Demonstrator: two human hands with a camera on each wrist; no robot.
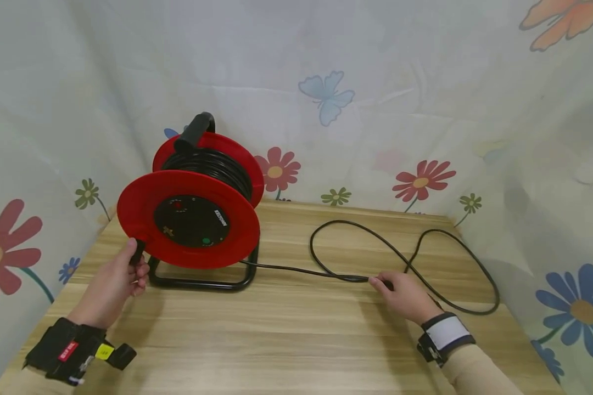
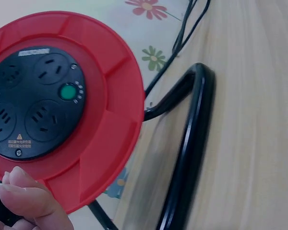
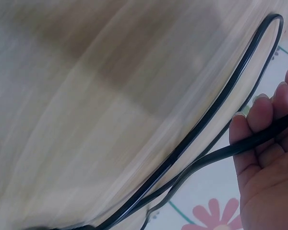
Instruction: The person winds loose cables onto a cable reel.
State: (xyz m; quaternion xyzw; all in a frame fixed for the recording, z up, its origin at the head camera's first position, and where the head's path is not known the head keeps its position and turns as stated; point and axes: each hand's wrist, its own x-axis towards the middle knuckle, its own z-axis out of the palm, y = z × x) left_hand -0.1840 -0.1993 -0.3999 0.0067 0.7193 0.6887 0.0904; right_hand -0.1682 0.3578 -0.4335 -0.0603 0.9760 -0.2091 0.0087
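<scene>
A red cable reel [image 1: 138,203] stands at the left of the table, black cable wound between its two discs. My left hand [image 1: 111,285] grips the black crank knob [image 1: 137,252] on the front disc's lower left rim. In the left wrist view the reel's black socket panel [image 2: 38,122] faces the camera, with the thumb curled by the knob. From the reel's underside the black cable [image 1: 296,269] runs right along the table. My right hand [image 1: 405,296] holds it; in the right wrist view the cable [image 3: 221,153] crosses the curled fingers.
Loose cable loops [image 1: 479,312] lie on the wooden table [image 1: 277,340] behind and right of the right hand. The reel rests on a black tube stand [image 1: 202,286] and has a black carry handle [image 1: 192,134] on top. A flower-printed curtain [image 1: 257,60] encloses the back and sides.
</scene>
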